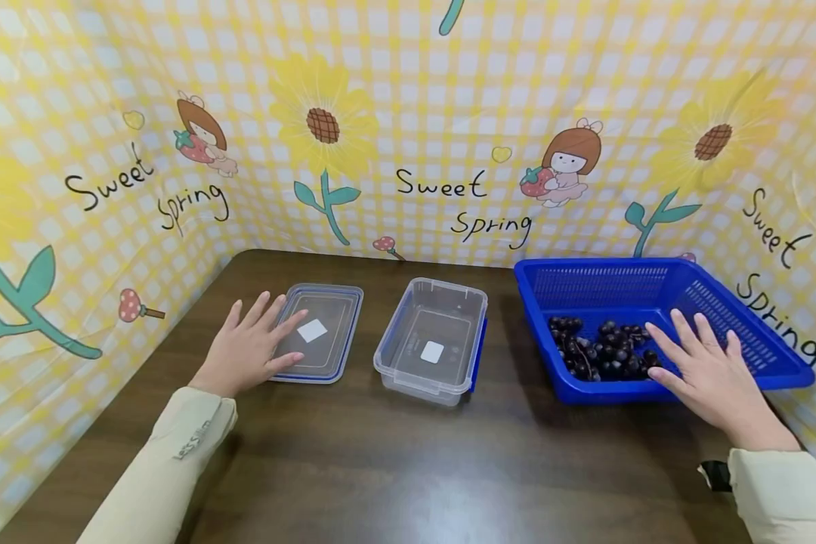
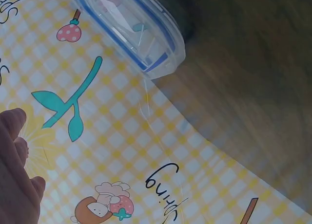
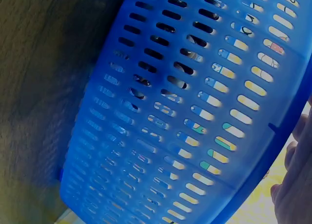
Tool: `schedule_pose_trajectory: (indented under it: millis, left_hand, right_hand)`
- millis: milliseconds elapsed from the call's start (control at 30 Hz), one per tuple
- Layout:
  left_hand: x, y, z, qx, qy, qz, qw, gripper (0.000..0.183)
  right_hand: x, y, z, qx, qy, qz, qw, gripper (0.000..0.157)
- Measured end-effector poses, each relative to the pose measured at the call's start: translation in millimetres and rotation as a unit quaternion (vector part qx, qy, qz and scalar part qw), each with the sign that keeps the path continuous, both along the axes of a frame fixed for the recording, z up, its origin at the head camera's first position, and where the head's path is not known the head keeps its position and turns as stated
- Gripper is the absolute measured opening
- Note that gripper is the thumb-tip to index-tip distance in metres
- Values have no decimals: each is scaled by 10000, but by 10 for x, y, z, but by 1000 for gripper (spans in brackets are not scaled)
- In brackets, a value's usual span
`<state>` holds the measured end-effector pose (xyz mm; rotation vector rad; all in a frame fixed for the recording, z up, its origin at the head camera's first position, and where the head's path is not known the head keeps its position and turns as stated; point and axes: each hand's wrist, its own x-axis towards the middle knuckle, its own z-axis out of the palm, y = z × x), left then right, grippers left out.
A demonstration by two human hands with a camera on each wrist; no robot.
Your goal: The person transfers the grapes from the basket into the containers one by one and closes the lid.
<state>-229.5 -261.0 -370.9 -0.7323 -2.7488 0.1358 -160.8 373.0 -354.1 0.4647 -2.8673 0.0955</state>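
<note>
My left hand (image 1: pixel 245 347) is spread over the left side of a clear lid (image 1: pixel 333 340) with a blue seal and a white sticker. In the left wrist view, the fingers (image 2: pixel 19 160) show at the lower left. Over the front right rim of a blue basket (image 1: pixel 605 391) is my right hand (image 1: pixel 714 378), fingers spread and holding nothing. Dark grapes (image 1: pixel 608 351) lie inside the basket. Between the hands stands a clear plastic box (image 1: pixel 425 385), lidless, with a white sticker and a blue clip on its right side. The basket's slotted wall (image 3: pixel 161 107) fills the right wrist view.
Everything stands on a dark wooden table (image 1: pixel 381 468). A yellow checked cloth (image 1: pixel 408 136) with flowers and printed words rises behind the table and along both sides. A black strap (image 1: pixel 715 476) sticks out by the right sleeve.
</note>
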Motion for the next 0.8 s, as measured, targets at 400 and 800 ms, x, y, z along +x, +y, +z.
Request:
schedule_pose_trajectory:
  millis: [400, 800]
  left_hand:
    - [-124, 307, -5, 400, -455, -530, 9968, 70]
    - [-354, 850, 22, 663, -981, -1111, 9867, 74]
  right_hand:
    - [-96, -177, 208, -984, -902, 261, 9907, 64]
    - [-448, -474, 628, -1639, -2432, 570, 9543, 62]
